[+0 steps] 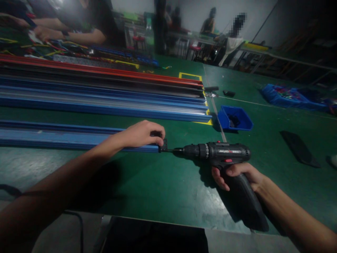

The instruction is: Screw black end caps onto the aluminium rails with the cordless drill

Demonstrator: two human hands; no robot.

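Note:
My right hand [237, 174] is wrapped round the grip of a black cordless drill [229, 153], which points left. The drill's thin bit meets a small black end piece [163, 144] at the right end of a blue rail [86, 137]. Closed over that end, my left hand [143, 134] pinches the black piece between thumb and fingers. The rail lies flat along the green table [168, 189]. Where exactly the bit's tip enters is too small to tell.
Beyond lie several blue rails [105, 102] and a red one [105, 70]. A blue bin [235, 119] with dark parts, a black flat object [298, 147] and blue trays [292, 96] are at the right. A person's arms [76, 37] work at the far left.

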